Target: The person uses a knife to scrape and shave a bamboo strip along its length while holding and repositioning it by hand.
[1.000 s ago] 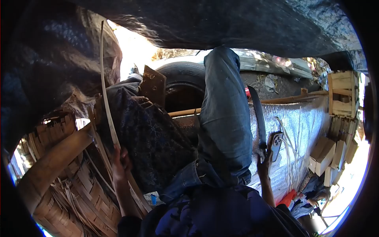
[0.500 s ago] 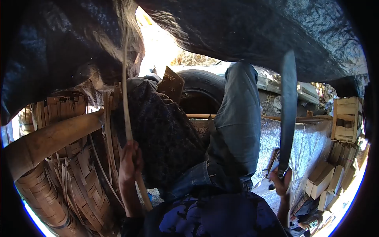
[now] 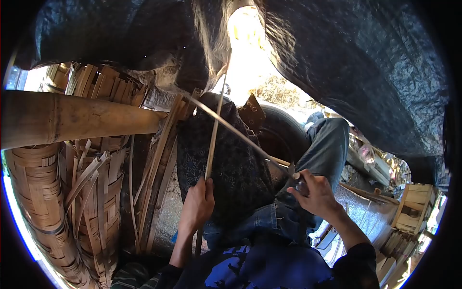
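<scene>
My left hand point(image 3: 198, 202) is closed around a long, thin bamboo strip point(image 3: 213, 139), which stands nearly upright before the dark cloth point(image 3: 226, 164) over my left thigh. Its lower end passes below the fist. My right hand point(image 3: 315, 192) grips the handle of a machete point(image 3: 240, 136) above my right thigh. The blade, seen almost edge-on, slants up and left and crosses the strip well above my left hand. Whether blade and strip touch there I cannot tell.
A thick bamboo pole point(image 3: 96, 115) juts in from the left, above woven bamboo baskets point(image 3: 36, 178). Split strips point(image 3: 156, 178) lean beside my left leg. A tire point(image 3: 281, 127) lies ahead. Black plastic sheeting point(image 3: 346, 62) hangs overhead. A wooden crate point(image 3: 415, 207) stands at right.
The machete, raised upright at the far right before, has swung left and down across the strip. My right hand has come inward. My view has also shifted.
</scene>
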Action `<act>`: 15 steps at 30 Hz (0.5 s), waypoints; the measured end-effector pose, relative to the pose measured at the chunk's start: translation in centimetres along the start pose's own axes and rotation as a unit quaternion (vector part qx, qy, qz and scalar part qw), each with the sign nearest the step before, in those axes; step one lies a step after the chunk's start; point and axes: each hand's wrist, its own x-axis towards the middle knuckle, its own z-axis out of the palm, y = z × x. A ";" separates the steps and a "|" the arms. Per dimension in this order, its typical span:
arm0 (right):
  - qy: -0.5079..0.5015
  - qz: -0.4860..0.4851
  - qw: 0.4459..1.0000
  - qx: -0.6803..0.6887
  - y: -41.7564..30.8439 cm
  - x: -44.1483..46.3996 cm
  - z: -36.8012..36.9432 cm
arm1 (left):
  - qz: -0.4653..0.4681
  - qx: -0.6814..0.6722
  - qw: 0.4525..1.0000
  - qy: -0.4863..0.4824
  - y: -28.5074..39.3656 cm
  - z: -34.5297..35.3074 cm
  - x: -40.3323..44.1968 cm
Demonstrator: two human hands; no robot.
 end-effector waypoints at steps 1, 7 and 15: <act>0.000 -0.004 1.000 -0.003 0.4 0.6 0.6 | 0.054 -0.053 0.997 0.004 -1.7 0.5 -0.1; -0.068 -0.041 0.992 -0.100 -0.6 3.3 0.7 | -0.154 -0.473 0.832 -0.245 -2.8 -0.8 -1.0; -0.158 -0.130 0.977 -0.055 -0.1 6.0 1.0 | -0.151 -0.538 0.786 -0.265 -4.3 -0.1 -1.8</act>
